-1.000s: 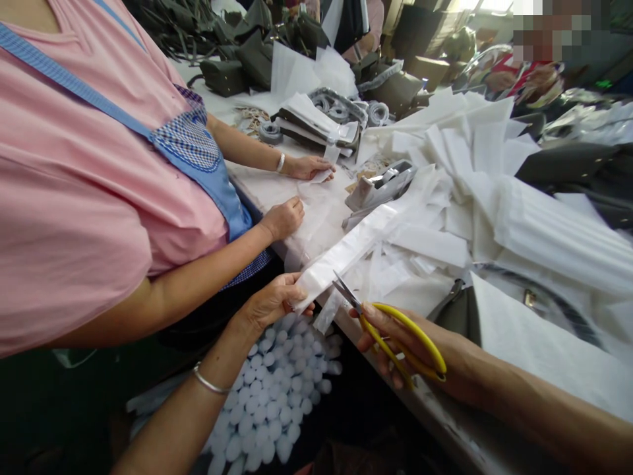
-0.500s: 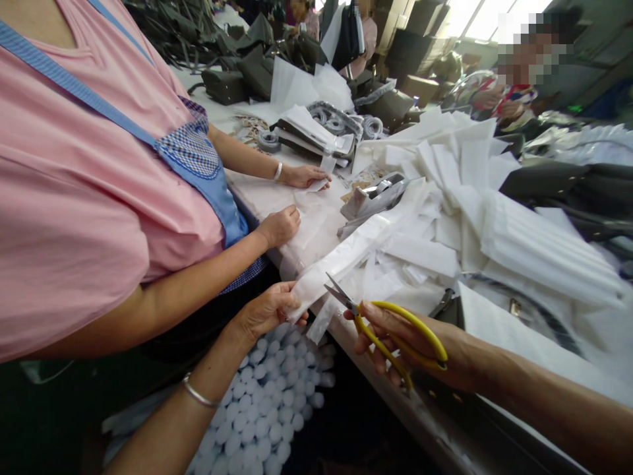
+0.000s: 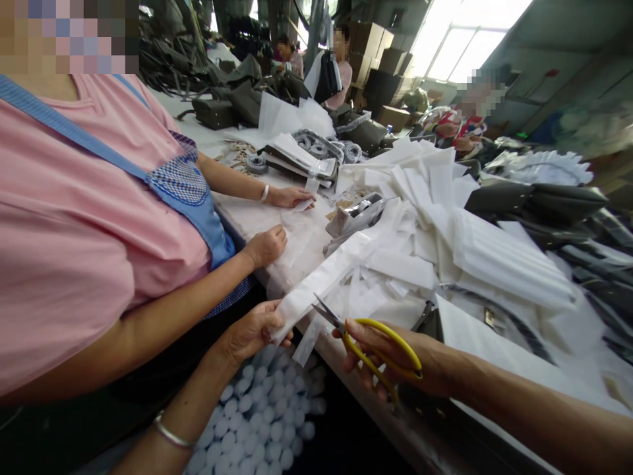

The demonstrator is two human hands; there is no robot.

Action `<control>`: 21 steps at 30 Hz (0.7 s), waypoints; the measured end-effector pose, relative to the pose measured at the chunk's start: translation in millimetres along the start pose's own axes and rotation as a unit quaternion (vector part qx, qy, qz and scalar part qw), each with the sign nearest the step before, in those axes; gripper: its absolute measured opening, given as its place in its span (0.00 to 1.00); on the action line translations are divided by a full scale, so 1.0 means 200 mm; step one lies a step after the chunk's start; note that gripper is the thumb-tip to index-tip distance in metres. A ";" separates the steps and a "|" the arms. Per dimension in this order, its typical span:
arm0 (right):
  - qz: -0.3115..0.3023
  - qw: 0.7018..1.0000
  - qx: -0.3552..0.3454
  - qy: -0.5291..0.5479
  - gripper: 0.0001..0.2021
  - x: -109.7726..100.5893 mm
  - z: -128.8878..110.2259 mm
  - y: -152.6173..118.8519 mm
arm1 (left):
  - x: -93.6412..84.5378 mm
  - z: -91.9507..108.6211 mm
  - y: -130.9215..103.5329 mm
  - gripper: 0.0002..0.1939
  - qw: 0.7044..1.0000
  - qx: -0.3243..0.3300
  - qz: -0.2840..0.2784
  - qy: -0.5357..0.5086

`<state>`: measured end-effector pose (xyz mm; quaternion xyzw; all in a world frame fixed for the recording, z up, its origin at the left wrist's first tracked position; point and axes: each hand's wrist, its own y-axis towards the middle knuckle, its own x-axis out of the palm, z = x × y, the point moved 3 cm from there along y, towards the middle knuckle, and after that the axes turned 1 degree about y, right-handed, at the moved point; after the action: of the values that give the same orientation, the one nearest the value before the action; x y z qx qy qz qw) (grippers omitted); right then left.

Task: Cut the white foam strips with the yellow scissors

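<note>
My left hand (image 3: 256,332), below a wrist with a silver bangle (image 3: 173,432), pinches the near end of a long white plastic strip (image 3: 326,267). The strip stretches away across the table to the pile. In my right hand (image 3: 368,353) is a pair of scissors with yellow handles (image 3: 383,326). Their blades are slightly parted and point toward the strip's near end; whether they touch it I cannot tell. A short clear strip (image 3: 307,340) hangs over the table edge between my hands.
A co-worker in a pink top (image 3: 93,244) stands at the left, one hand (image 3: 295,196) holding a small clear piece. White foam sheets (image 3: 509,257) are heaped at the right. Grey tape-like rolls (image 3: 257,163) lie farther back. White rods (image 3: 257,422) are bundled below the table edge (image 3: 356,389).
The camera view has tilted up and shifted right, so everything sits farther left and more background shows. Both my hands keep their hold on the strip and scissors.
</note>
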<state>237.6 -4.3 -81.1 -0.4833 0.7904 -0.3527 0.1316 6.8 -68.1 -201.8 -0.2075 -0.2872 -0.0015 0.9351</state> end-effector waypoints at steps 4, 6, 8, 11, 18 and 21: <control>0.001 1.000 0.004 0.007 0.30 -0.01 0.01 0.01 | 0.01 0.01 -0.01 0.22 1.000 0.001 -0.014 -0.010; -0.003 1.000 0.012 0.010 0.30 -0.02 0.02 0.03 | 0.01 0.01 -0.01 0.23 1.000 -0.002 -0.004 -0.014; -0.010 1.000 0.019 0.011 0.30 -0.03 0.03 0.04 | 0.01 0.01 -0.02 0.24 1.000 -0.008 0.009 -0.021; -0.020 1.000 0.016 0.004 0.29 -0.05 0.04 0.04 | 0.01 0.02 -0.02 0.23 1.000 -0.010 0.010 -0.024; -0.025 1.000 0.010 -0.002 0.30 -0.03 0.02 0.05 | 0.01 0.00 -0.01 0.23 1.000 -0.011 0.006 -0.008; -0.016 1.000 0.011 0.002 0.30 -0.02 0.00 0.04 | 0.00 -0.01 -0.01 0.22 1.000 -0.005 0.005 0.003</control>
<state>234.0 2.2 -86.9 -0.4935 0.7791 -0.3640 0.1300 8.2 -70.0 -202.4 -0.2137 -0.2833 0.0008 0.9349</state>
